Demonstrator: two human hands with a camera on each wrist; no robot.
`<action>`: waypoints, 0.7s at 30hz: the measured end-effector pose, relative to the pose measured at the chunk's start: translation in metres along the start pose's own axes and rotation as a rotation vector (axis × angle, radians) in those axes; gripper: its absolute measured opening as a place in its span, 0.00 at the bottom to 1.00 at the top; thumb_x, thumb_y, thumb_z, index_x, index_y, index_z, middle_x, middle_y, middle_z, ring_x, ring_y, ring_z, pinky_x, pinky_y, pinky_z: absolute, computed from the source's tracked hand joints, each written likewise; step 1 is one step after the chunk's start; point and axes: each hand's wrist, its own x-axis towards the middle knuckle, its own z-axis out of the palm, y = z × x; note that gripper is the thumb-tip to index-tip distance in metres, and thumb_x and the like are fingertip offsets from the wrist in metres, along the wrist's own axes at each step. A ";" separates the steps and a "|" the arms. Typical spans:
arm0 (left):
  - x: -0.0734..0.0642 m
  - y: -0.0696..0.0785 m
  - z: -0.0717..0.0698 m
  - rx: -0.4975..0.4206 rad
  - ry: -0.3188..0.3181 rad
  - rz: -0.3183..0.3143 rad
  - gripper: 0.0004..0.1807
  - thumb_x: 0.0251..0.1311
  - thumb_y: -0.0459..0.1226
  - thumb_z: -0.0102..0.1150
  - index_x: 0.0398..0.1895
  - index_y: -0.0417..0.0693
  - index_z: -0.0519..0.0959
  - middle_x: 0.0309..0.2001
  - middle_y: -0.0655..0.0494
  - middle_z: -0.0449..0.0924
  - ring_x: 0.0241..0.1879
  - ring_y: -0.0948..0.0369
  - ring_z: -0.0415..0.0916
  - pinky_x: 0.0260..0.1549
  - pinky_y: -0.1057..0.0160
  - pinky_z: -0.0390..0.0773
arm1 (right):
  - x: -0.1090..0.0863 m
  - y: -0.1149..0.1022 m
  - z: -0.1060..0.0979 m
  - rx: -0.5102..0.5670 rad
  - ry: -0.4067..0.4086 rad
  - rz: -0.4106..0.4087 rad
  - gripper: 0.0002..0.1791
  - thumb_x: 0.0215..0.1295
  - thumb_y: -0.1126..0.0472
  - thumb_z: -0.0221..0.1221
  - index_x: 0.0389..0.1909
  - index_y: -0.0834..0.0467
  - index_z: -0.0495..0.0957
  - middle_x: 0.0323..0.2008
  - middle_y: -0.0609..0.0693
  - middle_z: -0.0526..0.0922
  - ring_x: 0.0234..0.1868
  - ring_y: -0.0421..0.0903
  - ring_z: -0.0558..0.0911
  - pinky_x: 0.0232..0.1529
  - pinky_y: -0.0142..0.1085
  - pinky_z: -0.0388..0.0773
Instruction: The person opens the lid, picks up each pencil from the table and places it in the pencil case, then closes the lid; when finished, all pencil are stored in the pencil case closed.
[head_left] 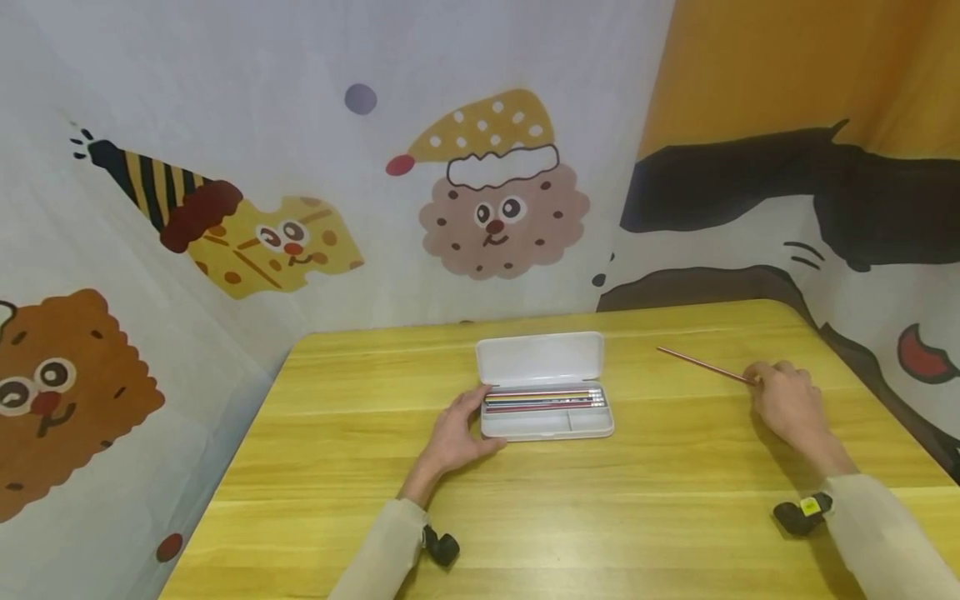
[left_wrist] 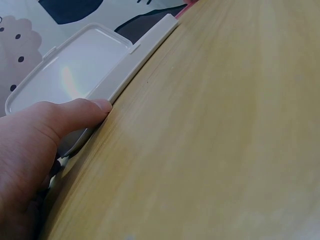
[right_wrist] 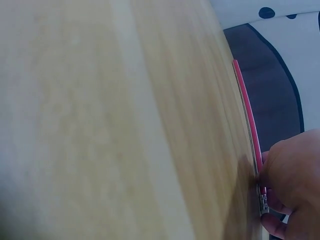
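A white pencil case [head_left: 525,427] lies on the table with its lid [head_left: 540,357] raised at the back. Several pencils [head_left: 536,401] in different colours lie side by side in its long rear compartment, their eraser ends to the right. My left hand [head_left: 453,433] holds the case by its left end, the thumb [left_wrist: 85,114] against the front wall and the fingers at the rear left corner. Over to the right, my right hand [head_left: 789,407] pinches a red pencil [right_wrist: 247,112] near its eraser end. The pencil points left, lying at or just above the tabletop; which one I cannot tell.
The yellow wood-grain table [head_left: 585,517] ends at the back against a cloth wall [head_left: 315,50] printed with cartoon figures. Small front compartments lie in the case beside the pencils. Each wrist carries a small black camera [head_left: 441,547].
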 end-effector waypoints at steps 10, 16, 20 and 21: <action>0.000 -0.001 0.000 -0.008 0.002 0.003 0.51 0.46 0.48 0.78 0.75 0.52 0.64 0.72 0.53 0.66 0.69 0.48 0.63 0.66 0.42 0.62 | -0.002 -0.006 -0.003 0.007 0.048 -0.057 0.08 0.63 0.71 0.57 0.43 0.65 0.78 0.38 0.74 0.74 0.36 0.77 0.72 0.22 0.63 0.70; 0.000 -0.002 0.001 -0.013 0.003 0.004 0.51 0.46 0.47 0.79 0.75 0.53 0.64 0.71 0.54 0.66 0.68 0.48 0.63 0.66 0.43 0.62 | -0.004 -0.015 -0.005 0.015 0.086 -0.108 0.08 0.60 0.74 0.59 0.41 0.65 0.79 0.36 0.73 0.76 0.35 0.74 0.73 0.24 0.62 0.70; 0.001 -0.001 0.001 -0.014 0.004 0.011 0.51 0.46 0.47 0.79 0.75 0.53 0.64 0.71 0.53 0.66 0.68 0.48 0.63 0.66 0.43 0.62 | -0.006 -0.021 -0.007 0.012 0.134 -0.171 0.09 0.57 0.76 0.60 0.38 0.66 0.80 0.32 0.69 0.77 0.32 0.70 0.74 0.24 0.60 0.71; 0.001 -0.001 0.001 -0.012 0.004 0.012 0.51 0.46 0.47 0.79 0.75 0.52 0.64 0.71 0.53 0.66 0.68 0.48 0.63 0.66 0.43 0.62 | -0.007 -0.022 -0.008 0.011 0.146 -0.190 0.10 0.56 0.78 0.60 0.38 0.66 0.80 0.31 0.68 0.78 0.31 0.69 0.75 0.24 0.60 0.71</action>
